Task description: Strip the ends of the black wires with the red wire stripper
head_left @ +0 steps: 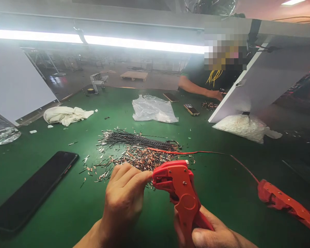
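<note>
Stripper in right hand, left hand at its mouth

Right hand: closed around the grips, tool upright, head tipped toward the left hand. Left hand: fingers curled, thumb and forefinger brought to the tool's mouth; whether they pinch a wire cannot be told, the tips being hidden.

Stripper, one, red: rigid and probably of moderate weight; best taken low on both grips, fingers kept off the moving head. Grips likely smooth, so a full palm hold would suit.

Wires, black, one bundle: just beyond the left hand, lying roughly crosswise, many ends bright. Probably light, springy and apt to roll; best taken singly, near an end. Bared strands would bend or fray easily.

Clippings, black and copper-coloured: heaped between left hand and bundle, strays farther left. Light, likely prickly, easily scattered.

Cord, red, thin: from the bundle, beyond the right hand, to a second tool, red, well to its right. Looks limp.

Phone, large, dark: flat on the table, left of the left hand.

Bag, clear plastic: beyond the bundle, well ahead of both hands.
</note>
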Demonstrator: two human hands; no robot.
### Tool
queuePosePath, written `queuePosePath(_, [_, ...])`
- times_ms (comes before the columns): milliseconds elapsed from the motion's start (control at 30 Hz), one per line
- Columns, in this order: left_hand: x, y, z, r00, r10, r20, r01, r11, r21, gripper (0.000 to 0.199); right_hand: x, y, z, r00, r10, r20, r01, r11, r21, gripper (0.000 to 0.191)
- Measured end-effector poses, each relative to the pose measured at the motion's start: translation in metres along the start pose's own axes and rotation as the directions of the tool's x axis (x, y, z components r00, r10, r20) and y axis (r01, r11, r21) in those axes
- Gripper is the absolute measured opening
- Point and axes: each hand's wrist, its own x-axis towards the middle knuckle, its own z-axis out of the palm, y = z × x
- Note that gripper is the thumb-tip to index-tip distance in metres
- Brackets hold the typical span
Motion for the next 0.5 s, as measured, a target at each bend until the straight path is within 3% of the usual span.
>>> queuePosePath(267, [-0.003,-0.001,0.002,1.0,0.002,0.022,-0.002,1.0,-0.013,0.021,0.005,0.009,-0.01,0.999,-0.029,0.035,0.036,0.977,-0.208,0.042])
queuePosePath(500, [-0.001,0.0,0.003,1.0,-0.011,0.007,0.011,0.999,0.044,0.019,-0.002,0.016,-0.015,0.998,-0.035,-0.052,0.02,0.967,-0.255,0.051])
